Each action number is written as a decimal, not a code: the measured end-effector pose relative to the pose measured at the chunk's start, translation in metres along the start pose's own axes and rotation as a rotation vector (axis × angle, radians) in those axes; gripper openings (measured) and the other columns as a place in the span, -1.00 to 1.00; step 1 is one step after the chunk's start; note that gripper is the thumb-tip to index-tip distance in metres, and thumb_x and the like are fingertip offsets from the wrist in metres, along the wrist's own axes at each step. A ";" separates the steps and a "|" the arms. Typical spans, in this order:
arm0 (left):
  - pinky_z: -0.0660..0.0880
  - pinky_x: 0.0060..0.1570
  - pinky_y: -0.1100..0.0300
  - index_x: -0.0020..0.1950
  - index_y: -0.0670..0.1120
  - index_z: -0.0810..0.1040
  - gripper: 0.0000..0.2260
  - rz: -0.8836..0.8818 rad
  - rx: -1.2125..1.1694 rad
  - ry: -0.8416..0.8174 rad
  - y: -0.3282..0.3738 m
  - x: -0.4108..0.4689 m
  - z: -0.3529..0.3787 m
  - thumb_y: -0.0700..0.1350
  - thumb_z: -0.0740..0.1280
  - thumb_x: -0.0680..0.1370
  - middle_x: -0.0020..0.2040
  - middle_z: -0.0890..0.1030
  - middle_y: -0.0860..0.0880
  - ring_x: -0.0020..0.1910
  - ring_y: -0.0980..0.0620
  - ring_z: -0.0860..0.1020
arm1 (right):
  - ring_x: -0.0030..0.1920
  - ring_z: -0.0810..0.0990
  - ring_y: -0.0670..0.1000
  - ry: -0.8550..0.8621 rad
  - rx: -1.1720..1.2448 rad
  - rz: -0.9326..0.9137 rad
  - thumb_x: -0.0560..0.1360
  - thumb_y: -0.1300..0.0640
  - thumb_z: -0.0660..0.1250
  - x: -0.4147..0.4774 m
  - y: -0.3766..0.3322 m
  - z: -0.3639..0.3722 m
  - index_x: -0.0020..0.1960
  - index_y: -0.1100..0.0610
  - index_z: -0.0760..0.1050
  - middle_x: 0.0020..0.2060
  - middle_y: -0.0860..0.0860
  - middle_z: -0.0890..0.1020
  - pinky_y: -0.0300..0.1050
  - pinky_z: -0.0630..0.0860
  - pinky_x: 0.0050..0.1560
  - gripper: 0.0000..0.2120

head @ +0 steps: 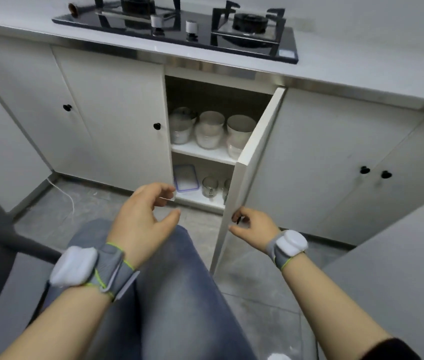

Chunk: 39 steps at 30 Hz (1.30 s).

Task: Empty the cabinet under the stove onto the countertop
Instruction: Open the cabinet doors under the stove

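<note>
Cabinet [218,97] below the stove [179,29] stands half open and full: right hand [251,222] pinches the door knob [237,219], left hand [140,216] hovers empty, fingers loosely spread; next, swing the door [255,157] wide, then lift out the bowls [212,128].

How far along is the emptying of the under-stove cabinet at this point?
Done: the cabinet door stands open. In hand: the right hand holds that door; the left hand hovers empty before the shelves. Left: everything, meaning the glass bowls on the upper shelf, and the blue-rimmed container and glasses below. Nothing from it shows on the visible countertop.
</note>
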State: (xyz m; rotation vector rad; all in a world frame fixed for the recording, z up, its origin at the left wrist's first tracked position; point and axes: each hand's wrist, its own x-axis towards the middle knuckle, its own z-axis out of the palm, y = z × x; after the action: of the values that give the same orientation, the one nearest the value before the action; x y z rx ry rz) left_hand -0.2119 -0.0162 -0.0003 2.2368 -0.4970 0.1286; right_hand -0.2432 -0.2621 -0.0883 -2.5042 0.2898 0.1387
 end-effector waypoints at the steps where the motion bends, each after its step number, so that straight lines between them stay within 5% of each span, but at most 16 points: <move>1: 0.32 -0.10 0.57 0.12 -0.05 0.55 -0.71 0.011 -0.004 -0.019 0.006 0.000 0.005 -0.21 0.42 0.41 0.00 0.59 0.02 -0.08 0.11 0.55 | -0.05 0.50 0.00 0.009 0.004 0.003 0.43 -0.01 0.37 -0.007 0.007 -0.004 -0.07 0.01 0.47 -0.09 -0.04 0.55 -0.18 0.40 -0.05 -0.85; 5: 0.33 -0.09 0.57 0.12 -0.02 0.54 -0.68 0.062 -0.023 -0.090 0.026 0.002 0.027 -0.06 0.35 0.36 -0.03 0.58 0.07 -0.09 0.11 0.57 | 0.04 0.44 0.04 0.055 -0.035 0.038 0.45 -0.03 0.35 -0.032 0.037 -0.016 -0.05 0.01 0.41 -0.07 -0.04 0.52 -0.19 0.30 -0.06 -0.82; 8: 0.33 -0.08 0.58 0.12 0.00 0.54 -0.69 0.090 -0.014 -0.128 0.037 0.001 0.036 -0.07 0.37 0.38 -0.02 0.58 0.07 -0.08 0.10 0.57 | 0.34 0.33 0.13 0.043 -0.085 0.046 0.42 -0.12 0.29 -0.051 0.054 -0.019 0.18 0.07 0.45 0.22 0.05 0.51 -0.15 0.24 0.29 -0.59; 10: 0.37 -0.06 0.49 0.09 0.02 0.53 -0.69 0.104 -0.022 -0.131 0.041 0.001 0.036 -0.03 0.34 0.36 -0.02 0.58 0.07 -0.09 0.10 0.58 | 0.41 0.24 0.10 0.071 -0.087 0.034 0.44 -0.09 0.32 -0.064 0.056 -0.017 0.23 0.05 0.45 0.36 0.05 0.39 -0.22 0.12 0.34 -0.58; 14: 0.46 -0.06 0.25 0.04 0.06 0.52 -0.75 0.123 -0.033 -0.096 0.049 -0.001 0.025 -0.06 0.35 0.36 -0.04 0.59 0.05 -0.10 0.05 0.59 | 0.19 0.42 0.04 0.205 -0.026 0.037 0.44 0.00 0.37 -0.084 0.048 -0.009 0.05 0.06 0.54 0.09 0.01 0.50 -0.31 0.21 0.05 -0.78; 17: 0.45 -0.09 0.33 0.07 0.00 0.54 -0.76 0.119 -0.019 -0.072 0.049 -0.004 0.012 -0.13 0.40 0.41 -0.04 0.59 0.04 -0.09 0.06 0.57 | 0.02 0.51 -0.01 0.242 0.020 -0.005 0.42 0.00 0.36 -0.092 0.033 -0.008 -0.07 0.02 0.53 -0.09 -0.05 0.54 -0.14 0.44 0.02 -0.86; 21: 0.41 -0.14 0.44 0.07 0.04 0.52 -0.73 0.098 -0.026 -0.021 0.042 -0.007 -0.014 -0.22 0.41 0.42 -0.02 0.59 0.03 -0.07 0.07 0.56 | -0.03 0.51 -0.08 0.292 0.077 -0.087 0.41 0.03 0.36 -0.093 -0.004 -0.015 -0.04 0.03 0.53 -0.10 -0.08 0.54 -0.16 0.49 0.02 -0.85; 26: 0.48 -0.02 0.22 0.11 -0.07 0.55 -0.72 0.052 -0.045 0.042 0.024 -0.008 -0.042 -0.24 0.42 0.42 -0.01 0.61 -0.04 -0.07 -0.01 0.58 | -0.03 0.51 -0.12 0.273 0.140 -0.175 0.41 0.06 0.36 -0.076 -0.050 -0.020 0.01 0.02 0.52 -0.06 -0.08 0.55 -0.19 0.51 0.00 -0.83; 32: 0.35 -0.11 0.55 0.13 -0.07 0.55 -0.71 -0.033 -0.036 0.078 -0.007 0.007 -0.054 -0.23 0.42 0.42 -0.01 0.61 -0.02 -0.10 0.14 0.55 | -0.01 0.52 -0.11 0.230 0.183 -0.256 0.41 0.09 0.36 -0.039 -0.091 -0.018 0.00 0.02 0.52 -0.08 -0.10 0.54 -0.18 0.50 0.01 -0.83; 39: 0.33 -0.12 0.59 0.11 -0.09 0.56 -0.73 -0.133 -0.033 0.108 -0.037 0.043 -0.067 -0.25 0.42 0.42 -0.03 0.58 0.00 -0.09 0.23 0.51 | -0.04 0.54 -0.15 0.211 0.247 -0.244 0.41 0.09 0.38 0.029 -0.122 -0.022 -0.04 0.00 0.53 -0.10 -0.09 0.57 -0.27 0.48 0.00 -0.87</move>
State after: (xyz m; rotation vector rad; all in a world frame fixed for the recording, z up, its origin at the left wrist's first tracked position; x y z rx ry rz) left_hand -0.1528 0.0424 0.0280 2.2096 -0.2891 0.1695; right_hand -0.1855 -0.1829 -0.0065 -2.2861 0.0781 -0.2462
